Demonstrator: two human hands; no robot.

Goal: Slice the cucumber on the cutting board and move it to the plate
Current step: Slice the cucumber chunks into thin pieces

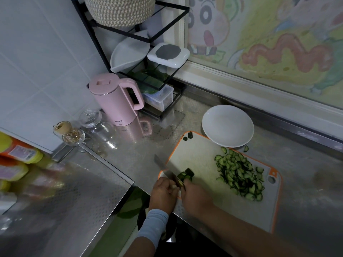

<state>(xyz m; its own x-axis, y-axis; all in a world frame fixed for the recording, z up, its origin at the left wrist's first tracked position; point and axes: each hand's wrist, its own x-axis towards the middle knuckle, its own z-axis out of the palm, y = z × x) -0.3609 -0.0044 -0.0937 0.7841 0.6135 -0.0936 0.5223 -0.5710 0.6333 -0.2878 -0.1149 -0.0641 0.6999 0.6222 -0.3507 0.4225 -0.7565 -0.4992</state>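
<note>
The person is working at a stainless-steel counter [130, 154] with a fine embossed dot texture. A rectangular cutting board [200, 156], pale with an orange rim and a hanging hole in its right corner, is lying near the counter's front edge. The left hand [163, 193], a light knit sleeve at its wrist, is curling round the handle of the knife [163, 166]. The handle is mostly hidden between the two hands, and the flat steel blade is pointing out past the board's left edge. The right hand [196, 197] is bending its fingers down onto the cucumber stub [187, 174], a short dark-skinned piece at the board's left edge. The fingertips are lying out of sight behind the knuckles.

A loose heap of thin half-moon cucumber slices [239, 175] is covering the board's right half. One stray slice [246, 148] is lying on the counter just off the board's far edge. Two dark end pieces [187, 136] are sitting at the board's far corner. The round, glossy white plate [228, 126] is overlapping that far edge. A matte pink kettle [115, 101] is standing towards the counter's back corner.
</note>
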